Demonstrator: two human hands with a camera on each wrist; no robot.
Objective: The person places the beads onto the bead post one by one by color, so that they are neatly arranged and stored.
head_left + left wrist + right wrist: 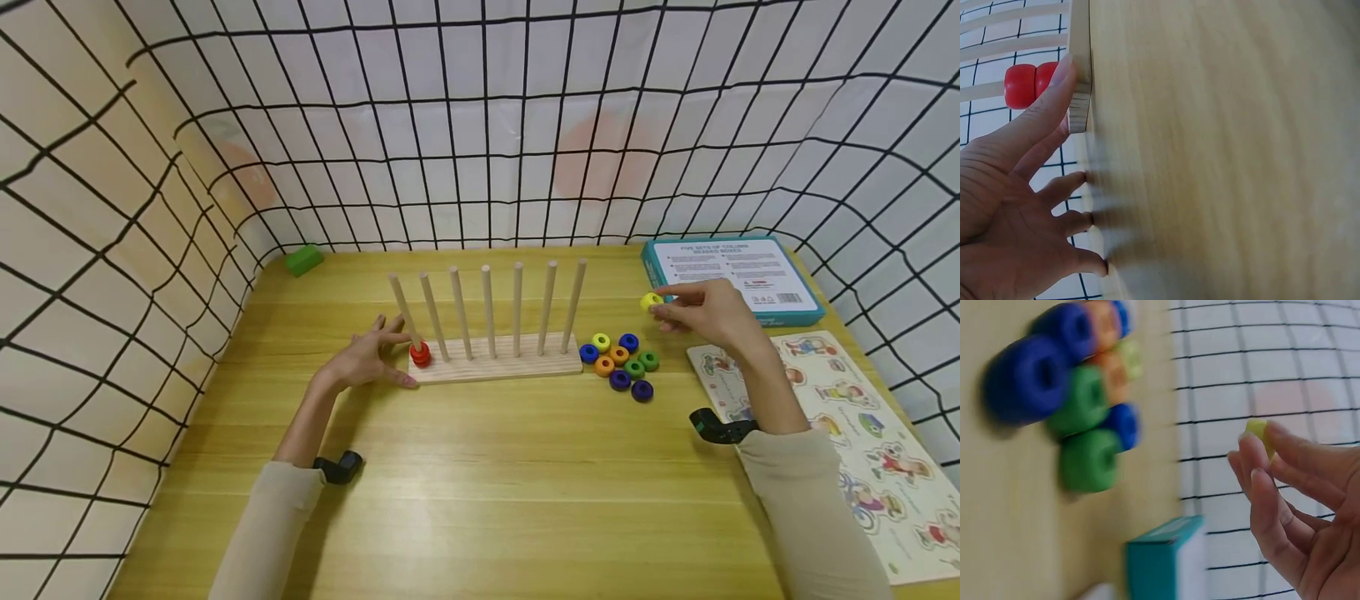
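My left hand [367, 358] holds the left end of a wooden peg board [504, 363], thumb at its front edge and index finger behind; the other fingertips rest on the table in the left wrist view. A row of several upright pegs stands on the board. Two red beads [1020, 87] are stacked at the bottom of the leftmost peg. Raised over the right side of the table, my right hand [708, 312] pinches a yellow bead [1256, 429] between thumb and fingertips. Blue, orange, green, purple and yellow loose beads [649, 361] lie beside the board's right end.
A teal-and-white box [795, 318] lies at the back right, behind my right hand. In front of it is a picture puzzle board [817, 433], under my right forearm. A green block [303, 259] sits at the back left. Black netting [486, 125] surrounds the table [510, 517].
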